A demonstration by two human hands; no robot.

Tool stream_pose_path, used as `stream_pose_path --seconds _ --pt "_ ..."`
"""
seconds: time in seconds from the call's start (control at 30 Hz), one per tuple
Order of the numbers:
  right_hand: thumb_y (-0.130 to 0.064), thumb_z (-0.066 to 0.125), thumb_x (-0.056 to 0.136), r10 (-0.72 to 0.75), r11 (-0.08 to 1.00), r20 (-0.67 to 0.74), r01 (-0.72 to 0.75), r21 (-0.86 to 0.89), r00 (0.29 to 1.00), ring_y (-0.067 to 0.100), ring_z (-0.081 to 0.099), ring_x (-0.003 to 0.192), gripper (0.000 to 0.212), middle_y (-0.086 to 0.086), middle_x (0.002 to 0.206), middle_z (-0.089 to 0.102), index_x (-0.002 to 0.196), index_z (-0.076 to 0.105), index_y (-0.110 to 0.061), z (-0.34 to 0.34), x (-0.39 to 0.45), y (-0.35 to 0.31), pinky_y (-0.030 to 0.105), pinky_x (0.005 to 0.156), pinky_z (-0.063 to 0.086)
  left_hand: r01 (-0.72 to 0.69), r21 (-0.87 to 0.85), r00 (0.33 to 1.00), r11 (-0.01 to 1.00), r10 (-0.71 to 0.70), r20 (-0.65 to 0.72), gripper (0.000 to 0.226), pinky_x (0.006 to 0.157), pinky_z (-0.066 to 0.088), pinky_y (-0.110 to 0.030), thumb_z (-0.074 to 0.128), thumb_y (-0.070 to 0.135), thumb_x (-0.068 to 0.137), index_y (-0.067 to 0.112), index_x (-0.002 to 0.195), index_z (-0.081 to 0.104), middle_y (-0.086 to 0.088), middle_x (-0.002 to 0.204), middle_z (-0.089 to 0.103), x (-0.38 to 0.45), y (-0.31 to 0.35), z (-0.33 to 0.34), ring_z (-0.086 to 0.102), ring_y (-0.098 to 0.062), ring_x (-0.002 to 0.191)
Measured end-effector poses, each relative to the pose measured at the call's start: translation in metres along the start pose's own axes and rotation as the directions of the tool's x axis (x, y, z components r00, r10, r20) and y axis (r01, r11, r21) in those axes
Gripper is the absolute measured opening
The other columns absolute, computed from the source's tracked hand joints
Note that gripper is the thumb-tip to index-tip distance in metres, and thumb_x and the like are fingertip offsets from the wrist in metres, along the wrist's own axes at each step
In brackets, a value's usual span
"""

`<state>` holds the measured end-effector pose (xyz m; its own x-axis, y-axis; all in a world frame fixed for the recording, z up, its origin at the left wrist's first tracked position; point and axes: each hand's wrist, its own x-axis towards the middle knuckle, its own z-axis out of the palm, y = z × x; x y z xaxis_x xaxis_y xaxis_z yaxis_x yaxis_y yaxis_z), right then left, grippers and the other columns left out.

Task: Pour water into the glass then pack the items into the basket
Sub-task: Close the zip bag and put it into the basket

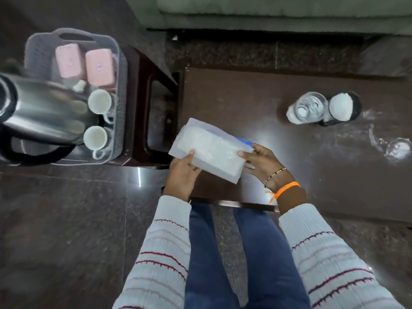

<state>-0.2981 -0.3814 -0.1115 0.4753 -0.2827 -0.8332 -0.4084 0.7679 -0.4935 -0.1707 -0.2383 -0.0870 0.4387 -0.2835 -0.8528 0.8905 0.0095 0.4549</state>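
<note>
**Hazards While Moving the Pouch to the Basket**

Both hands hold a translucent plastic pouch point(210, 150) of white granular content above the near left corner of the dark table point(278, 181). The left hand point(182, 172) grips the pouch's lower left edge, thumb on top and fingers curled beneath. The right hand point(259, 160) pinches the right end near the blue seal strip. The pouch tilts, not level.

The grey basket point(116, 63) stands on a stool point(142, 70) to the left, well apart from the pouch. It already contains two pink boxes point(83, 62), two white cups point(98, 118) and a steel kettle point(42, 110), which takes up much of the space.

Probable faults:

1. Spillage. Whether the blue seal is fully closed cannot be determined. If it is open, tilting the pouch further during transfer releases the contents.
2. Obstruction. Free space in the basket appears limited. Forcing the pouch in may tip a cup or wedge it against the kettle.
3. Omitted items. A clear water bottle point(308, 108) and a dark-rimmed container point(343, 108) remain on the table, touching each other; a small glass point(399, 149) sits at the far right. Its fill level cannot be read, so pouring may be incomplete.
</note>
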Motion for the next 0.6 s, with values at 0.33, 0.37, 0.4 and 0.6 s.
stream_pose_path --seconds 0.33,0.37,0.4,0.6 --pt "0.001 0.051 0.090 -0.213 0.977 -0.069 0.211 -0.035 0.975 0.009 0.063 0.072 0.030 -0.003 0.090 0.064 0.115 0.058 -0.015 0.145 0.031 -0.040 0.023 0.061 0.055 -0.261 0.126 0.962 0.957 0.268 -0.041 0.012 0.094 0.048 -0.029 0.050 0.009 0.093 0.017 0.099 0.056 0.001 0.102 0.064 0.001 0.111 -0.069 0.062 -0.014 0.098" --pt "0.001 0.051 0.090 -0.232 0.973 -0.070 0.230 -0.036 0.970 0.010 0.063 0.072 0.033 -0.002 0.090 0.064 0.120 0.056 -0.013 0.161 0.038 -0.046 0.026 0.062 0.054 -0.281 0.179 0.952 0.943 0.297 -0.071 0.012 0.093 0.048 -0.028 0.051 0.009 0.093 0.016 0.101 0.055 0.001 0.103 0.064 0.004 0.123 -0.078 0.061 -0.015 0.099" --pt "0.001 0.051 0.090 -0.252 0.968 -0.073 0.250 -0.035 0.965 0.012 0.062 0.072 0.035 -0.001 0.091 0.064 0.123 0.055 -0.010 0.177 0.044 -0.053 0.027 0.064 0.052 -0.297 0.237 0.940 0.925 0.327 -0.099 0.012 0.093 0.048 -0.028 0.051 0.009 0.092 0.016 0.102 0.056 -0.001 0.103 0.063 0.006 0.133 -0.087 0.060 -0.015 0.099" --pt "0.003 0.050 0.090 -0.336 0.942 0.020 0.336 0.003 0.942 0.006 0.066 0.070 0.027 -0.006 0.084 0.069 0.109 0.057 -0.015 0.284 0.086 -0.100 0.022 0.062 0.058 -0.410 0.510 0.860 0.756 0.507 -0.060 0.012 0.076 0.044 -0.010 0.054 0.006 0.090 0.017 0.093 0.059 -0.003 0.096 0.063 0.025 0.180 -0.125 0.056 -0.012 0.088"
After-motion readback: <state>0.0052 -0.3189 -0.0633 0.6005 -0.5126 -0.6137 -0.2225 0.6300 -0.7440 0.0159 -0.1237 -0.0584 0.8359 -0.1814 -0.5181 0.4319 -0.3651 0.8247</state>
